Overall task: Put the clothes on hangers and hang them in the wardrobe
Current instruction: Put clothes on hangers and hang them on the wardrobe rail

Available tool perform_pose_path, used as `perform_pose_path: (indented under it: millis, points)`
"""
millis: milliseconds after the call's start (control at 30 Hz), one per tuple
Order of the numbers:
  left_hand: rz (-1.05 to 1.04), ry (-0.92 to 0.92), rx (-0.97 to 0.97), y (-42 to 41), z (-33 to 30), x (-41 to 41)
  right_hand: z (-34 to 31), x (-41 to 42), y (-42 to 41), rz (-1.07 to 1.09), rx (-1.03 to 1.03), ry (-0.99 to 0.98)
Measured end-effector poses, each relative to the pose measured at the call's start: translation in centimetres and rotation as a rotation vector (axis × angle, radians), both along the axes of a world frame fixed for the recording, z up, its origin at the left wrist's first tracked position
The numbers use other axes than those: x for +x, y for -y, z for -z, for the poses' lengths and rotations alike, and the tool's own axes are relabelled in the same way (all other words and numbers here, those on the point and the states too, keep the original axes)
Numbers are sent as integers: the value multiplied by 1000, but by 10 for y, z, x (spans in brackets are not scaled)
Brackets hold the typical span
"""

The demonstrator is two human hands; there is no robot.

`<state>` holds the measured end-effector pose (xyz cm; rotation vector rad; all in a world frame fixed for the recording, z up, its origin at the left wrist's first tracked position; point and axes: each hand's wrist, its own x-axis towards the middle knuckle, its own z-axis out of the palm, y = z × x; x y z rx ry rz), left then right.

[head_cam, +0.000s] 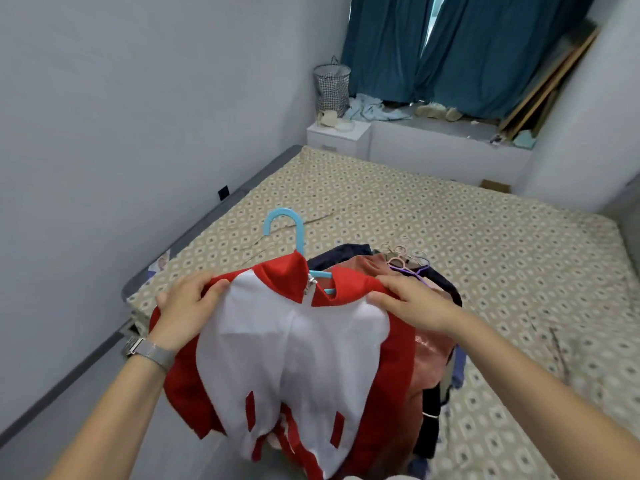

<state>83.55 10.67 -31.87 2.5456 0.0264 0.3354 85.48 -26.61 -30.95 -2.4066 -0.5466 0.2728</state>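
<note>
Red-and-white zip jacket over bed edge, on light-blue plastic hanger (hook points away, up). Left hand, right hand pinch opposite shoulders; hook equally near both.

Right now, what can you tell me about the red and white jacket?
The red and white zip-up jacket has a white front, red collar, sleeves and pocket trims, and looks like soft fabric. It hangs on a light blue plastic hanger, hook pointing up, over a pile of clothes on the bed. The left hand and right hand grip its shoulders.
</note>
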Motion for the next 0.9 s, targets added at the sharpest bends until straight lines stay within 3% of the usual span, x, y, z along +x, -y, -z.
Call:
perform_pose_path:
  millis: [100, 300, 400, 600, 900]
  points:
    - [29, 8, 53, -8, -14, -8, -2, -17, -31, -27, 17, 106]
    - [18, 33, 187, -4, -43, -9, -27, -25, -52, -15, 42, 118]
    - [107, 43, 122, -11, -58, -7, -37, -36, -48, 50, 135, 90]
    - [333, 34, -67, 8, -65, -2, -42, -56, -25, 134, 129, 34]
    - [548, -64, -101, 77, -45, 24, -62, -54, 54, 191, 128, -138]
